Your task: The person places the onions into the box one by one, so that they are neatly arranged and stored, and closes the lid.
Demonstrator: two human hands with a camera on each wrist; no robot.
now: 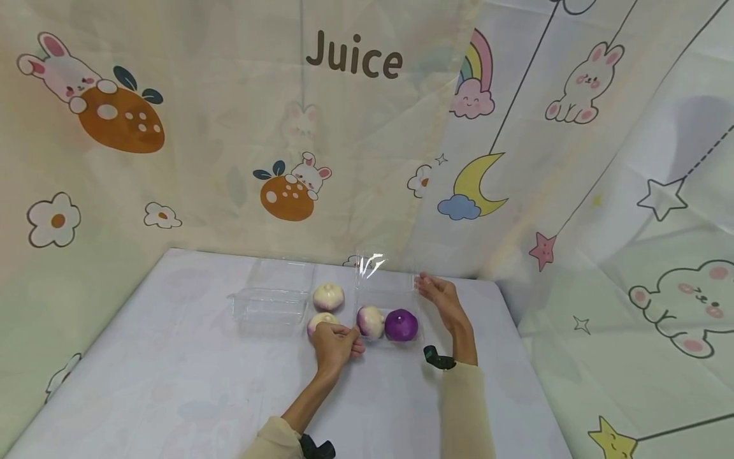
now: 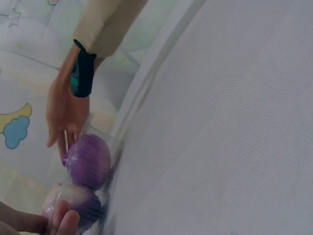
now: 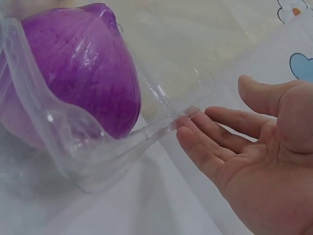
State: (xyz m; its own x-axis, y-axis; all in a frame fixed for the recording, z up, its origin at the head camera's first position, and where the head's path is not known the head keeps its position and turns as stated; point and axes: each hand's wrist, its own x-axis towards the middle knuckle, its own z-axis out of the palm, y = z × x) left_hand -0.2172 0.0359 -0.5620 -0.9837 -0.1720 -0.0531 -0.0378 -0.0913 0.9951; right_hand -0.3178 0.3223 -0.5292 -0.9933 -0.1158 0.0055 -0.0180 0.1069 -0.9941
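The right hand (image 1: 447, 305) has a loose, spread grip: its fingers reach out nearly straight, the thumb stands well off from them, and the fingertips touch a thin edge of clear plastic without curling round it. The palm faces inward, toward the left, and the forearm rises almost upright from the near side. The left hand (image 1: 334, 347) is at the near left corner of the clear clamshell container (image 3: 80, 142), its fingers bent and drawn close together; whether that grip pinches the plastic or merely touches it cannot be told. The left forearm slants up and rightward.

Between the hands, this container holds a purple onion (image 1: 401, 325) on the right and a white-and-purple onion (image 1: 370, 322) on the left, side by side. Its lid (image 1: 385, 282) stands raised behind them, its right edge next to the right fingertips. Outside, left of it, a rear pale onion (image 1: 329, 297) and a front pale onion (image 1: 322, 318) rest on the white counter (image 1: 189, 370), the front one partly behind the left hand. Farther left is another clear container (image 1: 272, 309), its lid also up. Beige sleeves (image 1: 467, 408) cover both forearms; a printed fabric backdrop (image 1: 218, 95) hangs behind
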